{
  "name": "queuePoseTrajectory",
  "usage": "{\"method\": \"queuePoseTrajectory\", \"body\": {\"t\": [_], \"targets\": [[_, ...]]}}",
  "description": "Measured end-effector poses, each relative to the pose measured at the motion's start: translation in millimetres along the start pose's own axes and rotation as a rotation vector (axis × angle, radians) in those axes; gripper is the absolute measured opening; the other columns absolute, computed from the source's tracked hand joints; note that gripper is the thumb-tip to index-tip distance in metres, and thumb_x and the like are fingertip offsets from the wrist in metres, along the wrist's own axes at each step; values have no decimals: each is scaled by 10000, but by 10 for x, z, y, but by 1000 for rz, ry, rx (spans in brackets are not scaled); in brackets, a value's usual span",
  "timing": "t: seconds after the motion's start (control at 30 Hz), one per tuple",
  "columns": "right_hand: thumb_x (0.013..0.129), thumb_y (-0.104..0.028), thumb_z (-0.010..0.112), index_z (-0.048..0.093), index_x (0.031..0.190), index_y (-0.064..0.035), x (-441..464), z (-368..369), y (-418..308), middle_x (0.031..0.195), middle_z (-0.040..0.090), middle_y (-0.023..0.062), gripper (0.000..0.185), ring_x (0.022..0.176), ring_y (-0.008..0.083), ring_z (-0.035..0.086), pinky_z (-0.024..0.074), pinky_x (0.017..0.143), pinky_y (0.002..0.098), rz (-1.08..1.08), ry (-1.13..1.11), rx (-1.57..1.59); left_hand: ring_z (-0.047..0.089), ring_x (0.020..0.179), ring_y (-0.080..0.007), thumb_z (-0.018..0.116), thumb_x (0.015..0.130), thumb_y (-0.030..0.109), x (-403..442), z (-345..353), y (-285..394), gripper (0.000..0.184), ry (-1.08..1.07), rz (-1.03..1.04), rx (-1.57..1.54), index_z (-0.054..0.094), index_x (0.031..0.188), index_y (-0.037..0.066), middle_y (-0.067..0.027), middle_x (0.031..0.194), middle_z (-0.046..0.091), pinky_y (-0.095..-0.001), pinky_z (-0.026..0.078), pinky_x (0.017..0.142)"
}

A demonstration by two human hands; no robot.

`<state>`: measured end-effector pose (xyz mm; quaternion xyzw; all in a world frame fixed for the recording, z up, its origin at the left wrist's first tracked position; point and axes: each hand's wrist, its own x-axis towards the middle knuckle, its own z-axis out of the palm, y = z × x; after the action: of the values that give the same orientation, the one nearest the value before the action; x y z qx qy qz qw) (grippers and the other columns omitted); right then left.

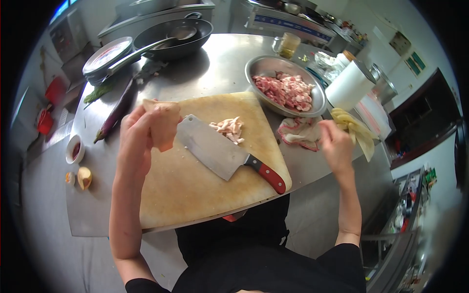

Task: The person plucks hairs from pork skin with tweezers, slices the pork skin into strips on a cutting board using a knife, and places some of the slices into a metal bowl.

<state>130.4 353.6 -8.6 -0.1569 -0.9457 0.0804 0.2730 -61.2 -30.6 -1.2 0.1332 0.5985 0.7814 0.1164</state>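
My left hand (139, 129) is raised over the left side of the cutting board (195, 200), closed around a pale slab of meat (165, 124). On the board lies a cleaver (212, 149), its red and black handle pointing toward the near right corner. Just beyond the blade sits a small heap of pale meat strips (229, 129). My right hand (336, 144) is at the right table edge, fingers curled together beside a white cloth with red trim (299, 133). Whether anything is inside those fingers is hidden.
A metal bowl of chopped meat (288, 93) stands behind the board. Right of it are a white paper roll (348, 87) and what look like yellow rubber gloves (354, 129). At left are an eggplant (119, 107), a wok (173, 41), stacked plates (107, 53) and a small bowl (74, 149).
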Motion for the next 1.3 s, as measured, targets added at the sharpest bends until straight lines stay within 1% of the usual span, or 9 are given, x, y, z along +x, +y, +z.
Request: {"method": "queuePoseTrajectory", "body": {"t": [0.07,0.33,0.4,0.5,0.63,0.7,0.8,0.97,1.3], "targets": [[964,-253,704,694,1061,-71,-152,29,-552,786,691,82,207,690,342,678,549,652,430,-111,-209,296,741,916,-205,575,1009,180,30,-39,-13,284,19,-18,-12,632,1209,-13,-142,1071,731,-308,586,801],[921,-318,733,543,1299,-7,-204,360,-1069,1149,577,197,526,1123,341,611,561,750,417,-530,-579,95,731,943,-189,509,1000,100,-153,-149,240,273,158,203,-38,635,1218,-4,-130,1044,726,-305,578,840],[907,-187,728,528,1296,11,-65,356,-1053,1061,615,169,480,954,289,686,562,670,392,-668,-487,164,727,944,-178,505,1008,85,-211,-251,218,257,218,237,-5,646,1201,-10,-122,1035,719,-302,574,851],[834,9,651,477,1260,14,201,161,-1097,833,627,85,460,560,131,626,499,442,285,361,-1260,978,732,999,-184,549,1012,71,-368,-358,126,210,193,172,283,683,1157,-2,-104,1087,736,-303,572,873],[874,-26,679,476,1238,0,189,-43,-1136,746,606,64,418,533,105,587,492,460,244,431,-1273,1054,626,1310,-297,682,924,41,-869,-120,-241,201,11,534,951,746,1110,83,-148,1340,675,-499,402,1172],[929,-78,710,495,1227,-26,77,-82,-1151,751,620,45,371,534,76,570,444,449,237,187,-1065,929,470,1456,-378,726,840,19,-1164,24,-425,329,-128,573,1139,750,1149,131,-185,1456,590,-588,201,1253],[962,-118,720,538,1213,-19,-8,-168,-1186,728,612,24,325,529,54,548,413,468,224,91,-937,830,372,1508,-428,724,821,17,-1515,253,-556,370,-61,553,1264,744,1172,133,-169,1540,513,-629,149,1253],[902,-68,697,580,1070,-10,-186,-218,-1162,831,674,182,213,718,372,676,531,598,427,-554,-659,562,570,1267,-384,846,737,83,-1807,281,-701,490,111,675,1161,680,1191,6,-172,1322,619,-596,396,1139],[838,-69,676,534,1026,-41,-258,-449,-1307,721,555,83,237,612,260,636,489,469,395,-909,-672,222,643,1094,-355,805,767,38,-1670,382,-843,264,241,713,1242,712,1008,-14,-152,1138,668,-461,535,957]]}}
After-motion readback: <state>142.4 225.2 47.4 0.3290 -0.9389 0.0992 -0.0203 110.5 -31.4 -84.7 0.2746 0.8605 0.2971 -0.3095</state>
